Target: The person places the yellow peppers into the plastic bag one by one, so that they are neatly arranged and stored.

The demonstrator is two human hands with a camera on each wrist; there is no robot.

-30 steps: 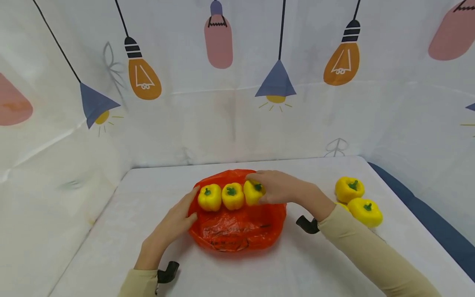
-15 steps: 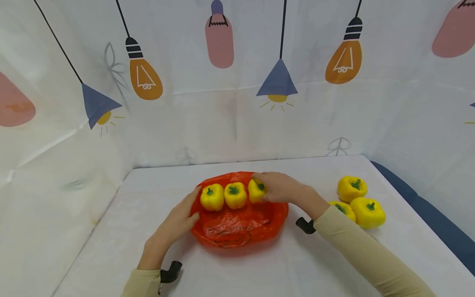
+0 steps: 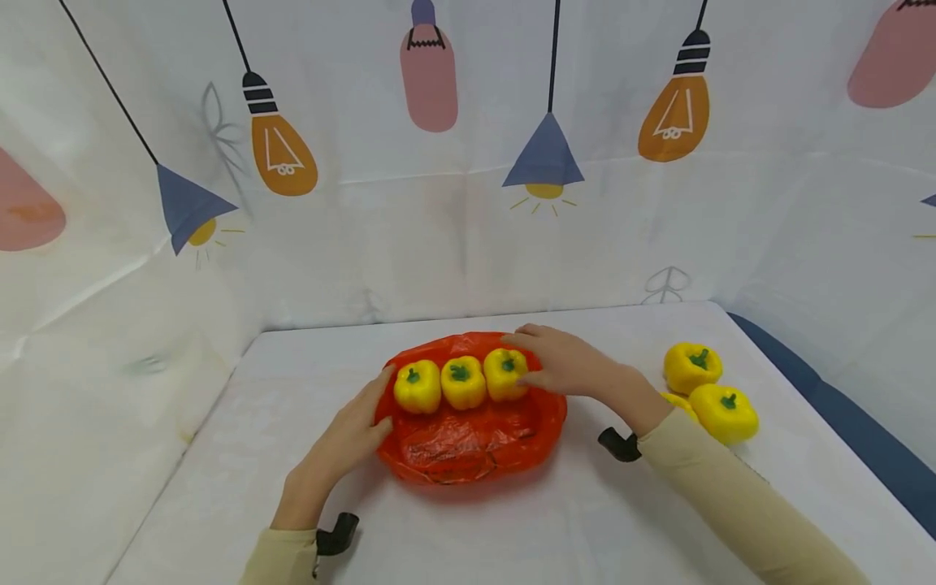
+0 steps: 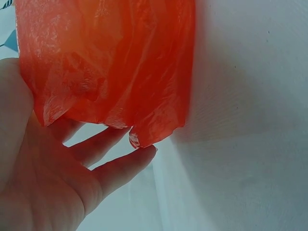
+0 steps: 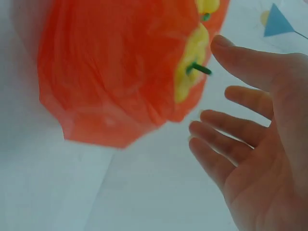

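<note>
Orange plastic bag (image 3: 471,435) lies on the desk (image 3: 570,520), three yellow peppers (image 3: 462,382) on it. Thin, limp, slippery film; pinch the rim. Left hand (image 3: 344,443) flat at its edge, right hand (image 3: 566,366) loose, both grips empty.
</note>
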